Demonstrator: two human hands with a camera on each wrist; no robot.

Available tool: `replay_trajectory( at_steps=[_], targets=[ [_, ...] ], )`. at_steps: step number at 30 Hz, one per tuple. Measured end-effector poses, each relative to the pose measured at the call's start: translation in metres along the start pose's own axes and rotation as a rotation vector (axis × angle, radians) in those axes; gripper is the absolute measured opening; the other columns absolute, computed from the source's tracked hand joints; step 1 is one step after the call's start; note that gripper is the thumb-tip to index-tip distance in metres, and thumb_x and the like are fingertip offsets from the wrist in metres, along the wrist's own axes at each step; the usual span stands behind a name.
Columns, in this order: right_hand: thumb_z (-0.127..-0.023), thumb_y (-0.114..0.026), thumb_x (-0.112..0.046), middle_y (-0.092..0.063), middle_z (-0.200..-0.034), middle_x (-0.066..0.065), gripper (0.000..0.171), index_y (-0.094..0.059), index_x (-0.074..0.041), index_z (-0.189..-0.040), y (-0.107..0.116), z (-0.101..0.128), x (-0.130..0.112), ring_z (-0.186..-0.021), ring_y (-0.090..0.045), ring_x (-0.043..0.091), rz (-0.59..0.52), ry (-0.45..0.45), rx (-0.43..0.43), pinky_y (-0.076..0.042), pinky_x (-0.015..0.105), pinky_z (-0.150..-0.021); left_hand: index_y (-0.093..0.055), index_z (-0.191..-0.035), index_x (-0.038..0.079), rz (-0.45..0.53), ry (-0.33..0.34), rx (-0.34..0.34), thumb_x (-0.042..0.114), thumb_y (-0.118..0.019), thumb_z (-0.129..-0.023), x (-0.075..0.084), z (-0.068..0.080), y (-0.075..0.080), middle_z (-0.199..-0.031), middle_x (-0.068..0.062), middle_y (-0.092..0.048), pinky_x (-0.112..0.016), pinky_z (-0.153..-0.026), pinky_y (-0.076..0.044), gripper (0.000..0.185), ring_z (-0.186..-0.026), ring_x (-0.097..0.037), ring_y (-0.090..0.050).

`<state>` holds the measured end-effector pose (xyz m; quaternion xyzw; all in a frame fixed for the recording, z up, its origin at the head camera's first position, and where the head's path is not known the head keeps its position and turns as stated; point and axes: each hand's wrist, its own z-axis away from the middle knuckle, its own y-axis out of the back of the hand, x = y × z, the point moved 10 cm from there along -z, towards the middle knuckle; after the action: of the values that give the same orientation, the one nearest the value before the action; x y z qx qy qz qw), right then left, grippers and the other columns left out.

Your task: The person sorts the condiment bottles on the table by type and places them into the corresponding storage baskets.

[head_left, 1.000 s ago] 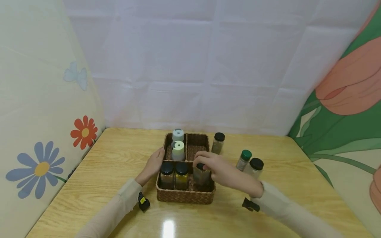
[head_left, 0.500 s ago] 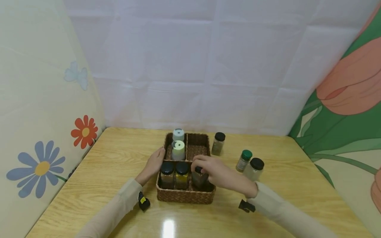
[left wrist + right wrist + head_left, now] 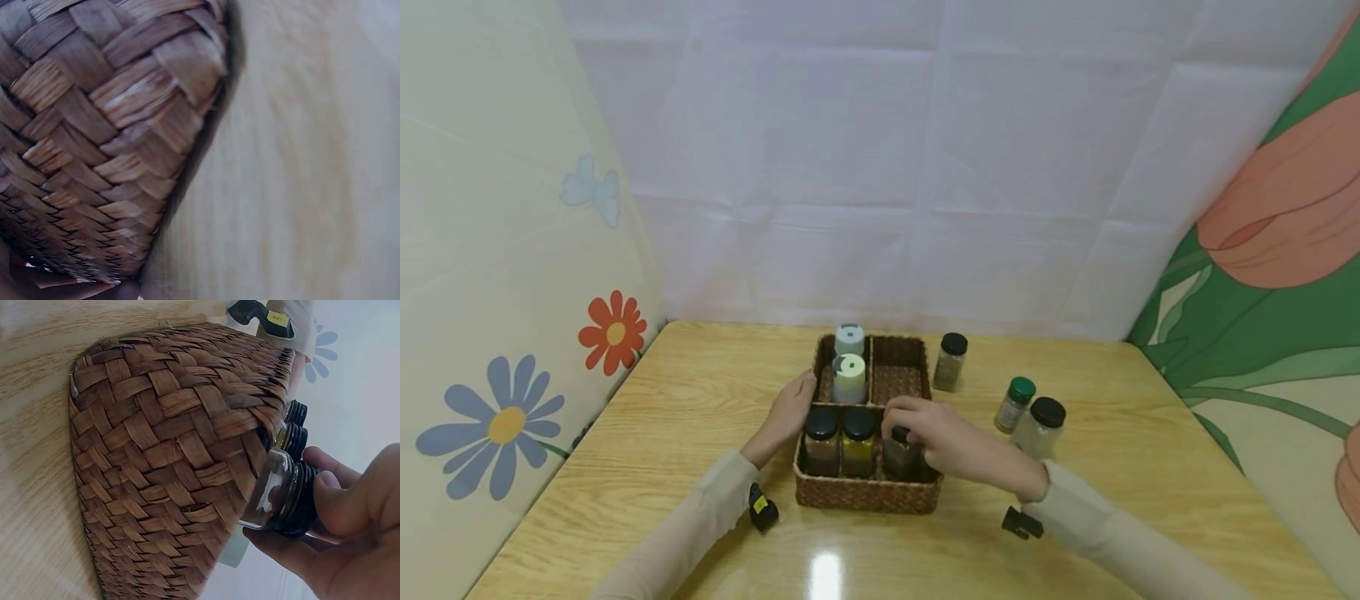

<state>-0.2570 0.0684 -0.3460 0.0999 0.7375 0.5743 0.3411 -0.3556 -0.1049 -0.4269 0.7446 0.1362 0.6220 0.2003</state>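
Observation:
My right hand (image 3: 936, 429) pinches the black lid of a clear glass spice jar (image 3: 901, 457) in the front right of a brown woven basket (image 3: 867, 497). In the right wrist view, thumb and fingers go round the lid of this jar (image 3: 272, 490), its glass showing above the basket rim. My left hand (image 3: 787, 414) rests along the basket's left side, fingers against the weave (image 3: 94, 156). Two black-lidded jars, one with yellow contents (image 3: 857, 446), stand at the front left. Behind them, a pale yellow-topped bottle (image 3: 849, 381) and a light blue-topped bottle (image 3: 849, 339) share a compartment.
To the right of the basket, a black-lidded jar (image 3: 950, 364), a green-capped bottle (image 3: 1014, 407) and another black-lidded jar (image 3: 1039, 427) stand on the wooden table (image 3: 715, 358). A divider splits the basket's back half. White cloth (image 3: 850, 208) hangs behind the table.
My right hand has lowered the jar further into the front right compartment, shifting slightly left and toward me. The left hand stays at the basket's side.

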Motion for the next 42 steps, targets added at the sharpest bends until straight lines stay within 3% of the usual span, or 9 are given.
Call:
replay_trajectory(
  at_steps=[3, 16, 23, 26, 29, 33, 36, 39, 42],
  targets=[
    [-0.072, -0.045, 0.034, -0.056, -0.132, 0.011, 0.06, -0.065, -0.01, -0.108, -0.003, 0.0, 0.002, -0.091, -0.065, 0.02, -0.024, -0.014, -0.018, -0.052, 0.019, -0.065, -0.035, -0.147, -0.012, 0.0, -0.002, 0.002, 0.025, -0.029, -0.11, 0.0, -0.001, 0.0, -0.151, -0.028, -0.035, -0.051, -0.116, -0.026, 0.052, -0.141, -0.042, -0.031],
    [-0.075, -0.05, 0.034, -0.052, -0.138, 0.016, 0.059, -0.064, -0.01, -0.112, -0.008, 0.001, 0.004, -0.086, -0.064, 0.015, 0.004, 0.006, -0.049, -0.045, 0.022, -0.059, -0.037, -0.145, -0.014, -0.014, -0.021, 0.022, 0.023, -0.028, -0.111, 0.002, -0.002, 0.002, -0.149, -0.03, -0.037, -0.052, -0.115, -0.026, 0.051, -0.14, -0.043, -0.032],
    [-0.08, -0.054, 0.03, -0.051, -0.142, 0.012, 0.067, -0.056, -0.01, -0.133, -0.01, 0.002, 0.006, -0.12, -0.056, 0.029, 0.038, -0.037, -0.065, -0.055, 0.032, -0.086, -0.04, -0.146, -0.011, -0.011, -0.062, 0.034, 0.035, -0.026, -0.11, 0.006, 0.002, 0.004, -0.147, -0.031, -0.04, -0.051, -0.114, -0.028, 0.059, -0.138, -0.045, -0.035],
    [-0.078, -0.055, 0.03, -0.05, -0.142, 0.011, 0.073, -0.05, -0.009, -0.14, -0.01, 0.003, 0.007, -0.114, -0.057, 0.025, 0.028, -0.054, -0.061, -0.054, 0.031, -0.085, -0.039, -0.145, -0.011, -0.006, -0.076, 0.034, 0.039, -0.025, -0.109, 0.008, 0.004, 0.004, -0.147, -0.032, -0.039, -0.053, -0.114, -0.029, 0.063, -0.137, -0.046, -0.035],
    [-0.081, -0.054, 0.029, -0.048, -0.144, 0.012, 0.075, -0.044, -0.008, -0.145, -0.011, 0.003, 0.008, -0.095, -0.061, 0.02, 0.005, -0.061, -0.061, -0.054, 0.029, -0.074, -0.037, -0.146, -0.011, -0.003, -0.055, 0.025, 0.036, -0.025, -0.11, 0.005, 0.003, 0.002, -0.148, -0.031, -0.037, -0.052, -0.115, -0.027, 0.061, -0.138, -0.046, -0.033],
    [-0.095, -0.059, 0.009, -0.046, -0.143, 0.012, 0.057, -0.041, -0.007, -0.146, -0.007, 0.004, 0.01, -0.106, -0.061, 0.024, -0.019, -0.078, -0.033, -0.054, 0.036, -0.087, -0.038, -0.146, -0.011, -0.004, -0.021, 0.022, 0.026, -0.028, -0.111, 0.0, 0.0, 0.001, -0.149, -0.029, -0.038, -0.053, -0.115, -0.026, 0.053, -0.139, -0.044, -0.032],
    [-0.098, -0.064, -0.014, -0.051, -0.137, 0.012, 0.048, -0.046, -0.007, -0.143, 0.0, 0.005, 0.013, -0.121, -0.055, 0.028, 0.006, -0.109, 0.032, -0.05, 0.044, -0.097, -0.041, -0.145, -0.01, -0.012, -0.014, 0.03, 0.024, -0.029, -0.111, 0.001, 0.0, 0.002, -0.148, -0.028, -0.04, -0.052, -0.115, -0.028, 0.05, -0.139, -0.042, -0.034],
    [-0.095, -0.07, -0.024, -0.057, -0.128, 0.01, 0.048, -0.054, -0.006, -0.137, 0.006, 0.005, 0.015, -0.113, -0.059, 0.026, 0.044, -0.138, 0.095, -0.053, 0.043, -0.09, -0.043, -0.144, -0.009, -0.011, -0.016, 0.035, 0.022, -0.03, -0.11, 0.002, 0.001, 0.003, -0.147, -0.027, -0.042, -0.052, -0.114, -0.029, 0.048, -0.138, -0.042, -0.036],
    [-0.092, -0.073, -0.024, -0.062, -0.123, 0.007, 0.045, -0.059, -0.005, -0.131, 0.01, 0.004, 0.014, -0.109, -0.061, 0.024, 0.077, -0.131, 0.131, -0.054, 0.041, -0.087, -0.04, -0.146, -0.01, -0.012, -0.014, 0.025, 0.022, -0.03, -0.11, 0.003, 0.001, 0.003, -0.148, -0.028, -0.039, -0.052, -0.114, -0.028, 0.049, -0.139, -0.042, -0.034]
  ],
)
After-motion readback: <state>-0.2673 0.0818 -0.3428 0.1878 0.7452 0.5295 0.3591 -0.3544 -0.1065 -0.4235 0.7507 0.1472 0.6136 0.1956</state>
